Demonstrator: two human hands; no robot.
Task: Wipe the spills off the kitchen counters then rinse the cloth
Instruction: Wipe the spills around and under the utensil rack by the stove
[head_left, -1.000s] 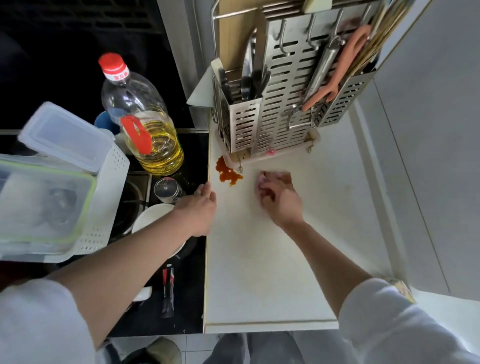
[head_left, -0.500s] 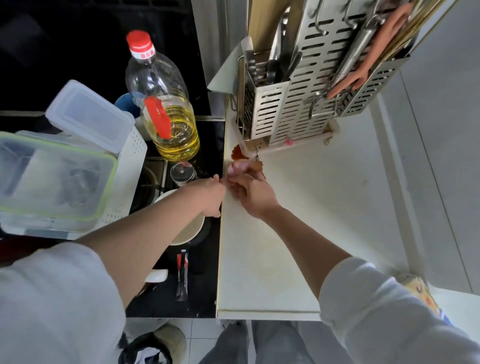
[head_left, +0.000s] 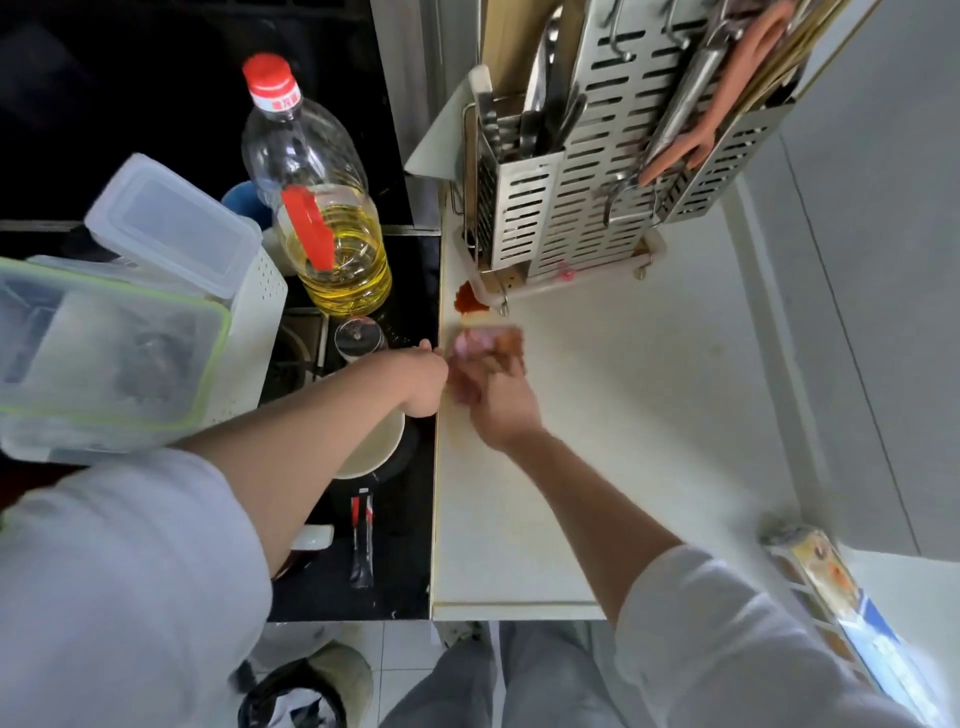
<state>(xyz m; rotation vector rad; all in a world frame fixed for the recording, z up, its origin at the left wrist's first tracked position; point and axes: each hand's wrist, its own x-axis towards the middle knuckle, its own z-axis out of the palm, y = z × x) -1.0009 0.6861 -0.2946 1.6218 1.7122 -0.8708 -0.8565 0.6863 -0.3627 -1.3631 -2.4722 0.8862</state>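
The right hand (head_left: 493, 400) presses a pinkish cloth (head_left: 480, 344) flat on the white table (head_left: 649, 415), just short of the red sauce spill (head_left: 466, 301) by the utensil rack (head_left: 587, 208). The left hand (head_left: 423, 382) rests loosely curled and empty at the table's edge. I'd push the cloth right under the rack's foot, then draw the sauce back toward the body rather than smearing it sideways.

Right hand (head_left: 501, 402) presses pink cloth (head_left: 470, 344) on white bench (head_left: 649, 415) beside red spill (head_left: 466, 300); left hand (head_left: 423, 382) adjacent.

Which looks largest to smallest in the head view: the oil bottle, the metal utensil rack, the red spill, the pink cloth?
1. metal utensil rack
2. oil bottle
3. and 4. pink cloth and red spill: alike, unranked; the cloth is blurred and partly hidden in the right hand.
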